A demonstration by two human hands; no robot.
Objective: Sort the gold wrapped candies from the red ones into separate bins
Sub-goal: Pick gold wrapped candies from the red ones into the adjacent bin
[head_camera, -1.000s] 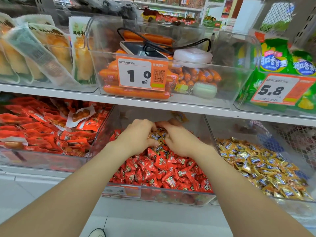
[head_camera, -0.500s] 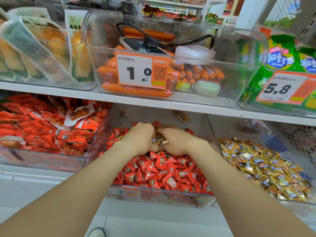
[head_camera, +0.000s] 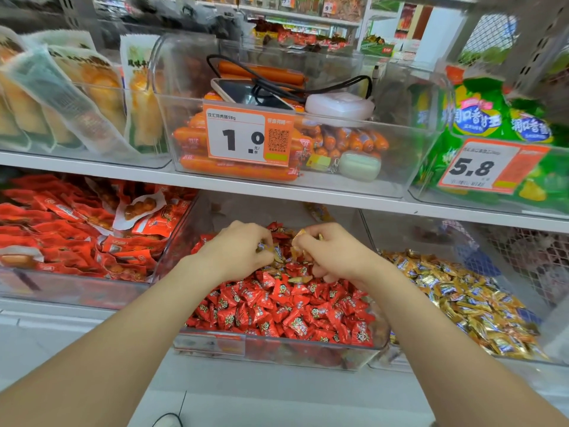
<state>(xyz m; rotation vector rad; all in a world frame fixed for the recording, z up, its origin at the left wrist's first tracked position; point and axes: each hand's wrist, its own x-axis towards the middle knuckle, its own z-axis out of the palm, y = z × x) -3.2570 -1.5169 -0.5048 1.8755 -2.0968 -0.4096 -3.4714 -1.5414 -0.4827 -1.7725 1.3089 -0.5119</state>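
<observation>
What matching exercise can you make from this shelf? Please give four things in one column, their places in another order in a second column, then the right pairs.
Things
1. red candies
2. gold candies, main pile
3. phone
4. 5.8 price tag

Places
A. upper row, right
B. lower row, middle
C. upper row, middle, on the sausages
D. lower row, right

Pairs: 1-B, 2-D, 3-C, 4-A

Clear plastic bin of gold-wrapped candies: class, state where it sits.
Head view: the gold-candy bin sits lower right, beside the clear bin of red-wrapped candies, below the orange 5.8 price tag.
</observation>
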